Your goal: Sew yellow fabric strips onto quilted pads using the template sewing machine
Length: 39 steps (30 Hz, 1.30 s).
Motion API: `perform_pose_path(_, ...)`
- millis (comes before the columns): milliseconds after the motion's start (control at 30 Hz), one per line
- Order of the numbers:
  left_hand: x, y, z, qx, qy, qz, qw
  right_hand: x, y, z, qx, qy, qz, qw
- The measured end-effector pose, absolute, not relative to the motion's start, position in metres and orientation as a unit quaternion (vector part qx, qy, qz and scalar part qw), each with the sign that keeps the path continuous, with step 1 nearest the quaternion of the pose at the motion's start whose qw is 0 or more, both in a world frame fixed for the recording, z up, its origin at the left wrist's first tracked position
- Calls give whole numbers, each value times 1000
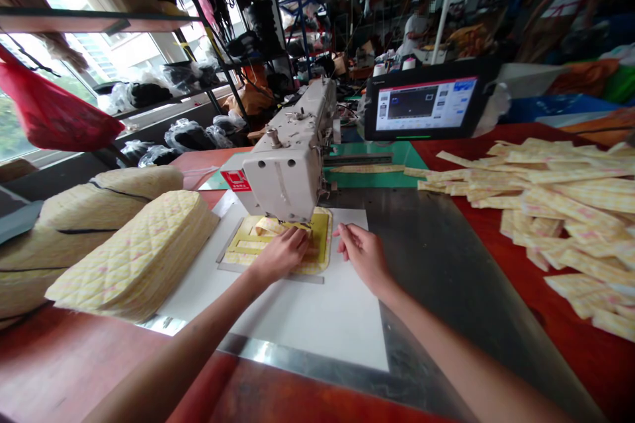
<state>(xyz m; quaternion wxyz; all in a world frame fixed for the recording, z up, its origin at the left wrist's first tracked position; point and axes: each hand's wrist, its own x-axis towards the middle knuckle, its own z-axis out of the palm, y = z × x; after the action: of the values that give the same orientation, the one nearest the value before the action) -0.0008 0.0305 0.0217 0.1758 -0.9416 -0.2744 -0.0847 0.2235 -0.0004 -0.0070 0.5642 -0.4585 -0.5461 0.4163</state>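
My left hand [282,254] rests on a yellow sewing template [323,232], under the head of a white sewing machine [282,175]. Its fingers are bent and pressed together on a pale yellow fabric strip [269,227], which loops up at their left. Beneath the template lies a yellow quilted fabric piece [238,258], its edges showing around the frame. Just right of the template, my right hand [364,254] hovers apart from it with curled fingers, thumb against forefinger. Whether anything is pinched there is too small to see.
A thick stack of quilted pieces [131,251] stands at left, beside tied bundles [99,201]. Many loose fabric strips [560,195] cover the red table at right. A control screen [426,102] stands behind the metal plate [421,291]. A co-worker [415,30] is far back.
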Motion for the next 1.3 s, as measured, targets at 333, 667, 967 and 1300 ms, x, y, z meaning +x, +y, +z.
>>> perform_pose_path(333, 5, 34, 33, -956, -261, -74, 108, 223, 0, -9, -470, -552, 414, 551)
perform_pose_path(667, 7, 32, 18, -933, -329, -135, 51, 221, -2, -5, -478, -572, 399, 535)
perform_pose_path(967, -5, 16, 15, -909, -368, -194, -43, 219, -5, -5, -499, -672, 285, 467)
perform_pose_path(1300, -13, 27, 15, -854, -403, -260, -201, 206, -4, 3, -471, -841, 36, 263)
